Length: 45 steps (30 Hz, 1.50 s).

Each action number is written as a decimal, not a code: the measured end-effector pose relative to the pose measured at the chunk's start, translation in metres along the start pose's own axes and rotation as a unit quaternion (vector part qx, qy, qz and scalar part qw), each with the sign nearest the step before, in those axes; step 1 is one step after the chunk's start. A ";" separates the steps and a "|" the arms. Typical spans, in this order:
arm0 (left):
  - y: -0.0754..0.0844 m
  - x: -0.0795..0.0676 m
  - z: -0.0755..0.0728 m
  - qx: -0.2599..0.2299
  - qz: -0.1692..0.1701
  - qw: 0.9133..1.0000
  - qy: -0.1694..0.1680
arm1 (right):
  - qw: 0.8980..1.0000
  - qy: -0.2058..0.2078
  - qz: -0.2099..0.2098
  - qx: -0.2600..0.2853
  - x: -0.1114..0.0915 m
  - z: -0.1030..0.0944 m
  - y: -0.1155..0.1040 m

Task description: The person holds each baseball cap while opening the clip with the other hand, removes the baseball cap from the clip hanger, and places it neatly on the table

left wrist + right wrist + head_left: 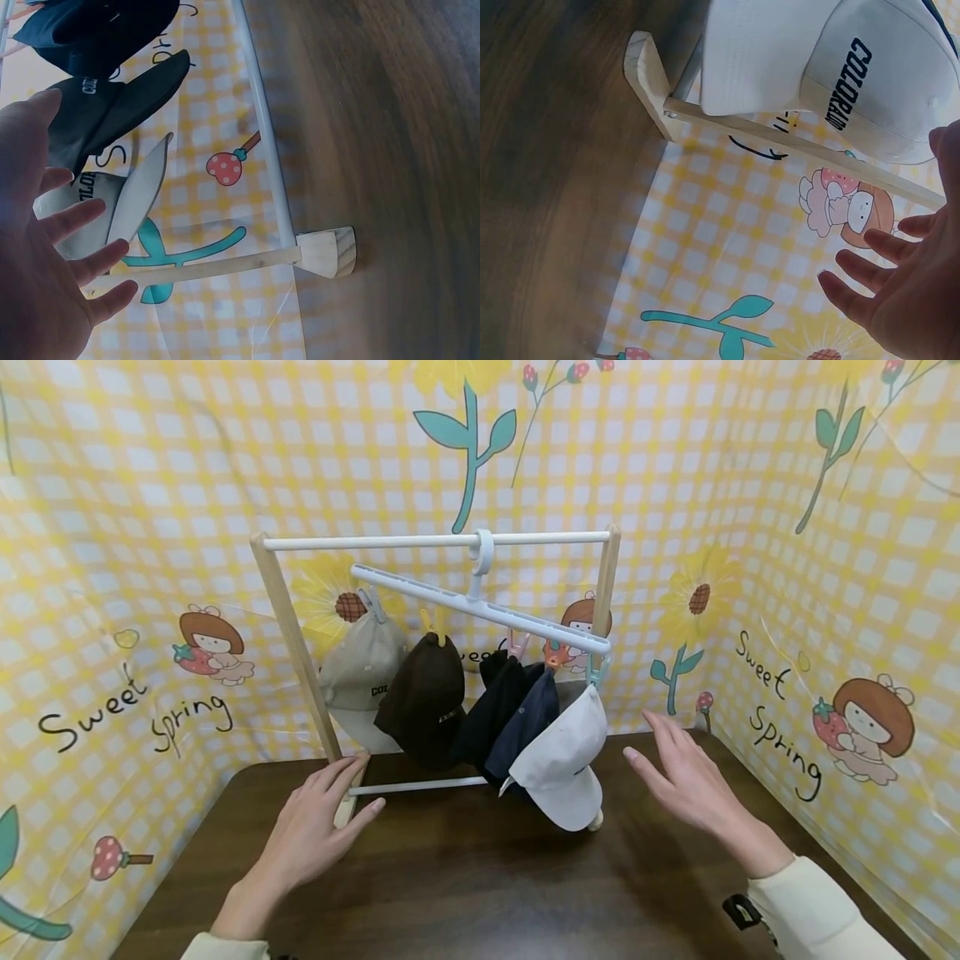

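Note:
A white hanger (480, 603) hooks over the top rail of a wooden rack and tilts down to the right. Several caps hang from it by coloured clips: a beige cap (365, 664) at the left, a dark brown cap (427, 697), a black cap (491, 706), a navy cap (528, 718) and a white cap (562, 760) at the right end. Near the rack's left foot is my left hand (311, 818), fingers extended and holding nothing. To the right of the white cap, my right hand (690, 777) is held out with fingers straight and nothing in it.
The rack has wooden side posts (292, 643), a white top rail (375, 542) and a lower rail (420, 786). It stands on a dark brown table (465, 893). Yellow checked cloth (150, 527) with printed flowers and figures surrounds the table at the back and sides.

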<state>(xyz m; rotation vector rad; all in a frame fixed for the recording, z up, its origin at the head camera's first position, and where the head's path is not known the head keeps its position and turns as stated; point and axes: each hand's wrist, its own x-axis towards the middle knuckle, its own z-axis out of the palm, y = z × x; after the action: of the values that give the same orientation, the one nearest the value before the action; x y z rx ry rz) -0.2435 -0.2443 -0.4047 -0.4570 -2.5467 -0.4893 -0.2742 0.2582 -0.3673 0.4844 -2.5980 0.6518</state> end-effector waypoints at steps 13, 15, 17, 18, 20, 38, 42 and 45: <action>0.007 0.003 0.005 -0.001 0.002 1.000 -0.005 | 1.000 0.021 -0.007 0.001 0.005 -0.002 -0.008; 0.008 0.004 0.006 -0.002 0.003 1.000 -0.005 | 1.000 0.022 -0.007 0.004 0.006 -0.003 -0.009; 0.009 0.004 0.007 -0.003 0.004 1.000 -0.004 | 1.000 0.023 -0.009 0.005 0.007 -0.004 -0.010; 0.009 0.004 0.007 -0.004 0.004 1.000 -0.004 | 1.000 0.024 -0.010 0.006 0.007 -0.004 -0.010; 0.011 0.005 0.007 -0.004 0.004 1.000 -0.004 | 1.000 0.024 -0.012 0.009 0.009 -0.004 -0.011; 0.023 0.015 0.009 -0.018 0.042 0.999 0.021 | 0.999 0.032 -0.024 0.023 0.025 -0.013 -0.020; 0.026 0.016 0.009 -0.022 0.043 0.999 0.021 | 0.999 0.038 -0.028 0.026 0.027 -0.013 -0.021; 0.029 0.017 0.011 -0.027 0.046 0.998 0.019 | 0.998 0.038 -0.029 0.029 0.028 -0.014 -0.022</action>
<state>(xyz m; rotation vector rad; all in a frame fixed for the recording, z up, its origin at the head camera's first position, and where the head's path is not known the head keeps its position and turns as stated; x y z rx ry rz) -0.2501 -0.2108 -0.3972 -0.5769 -2.4684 -0.5297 -0.2845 0.2405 -0.3346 0.5402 -2.4902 0.7134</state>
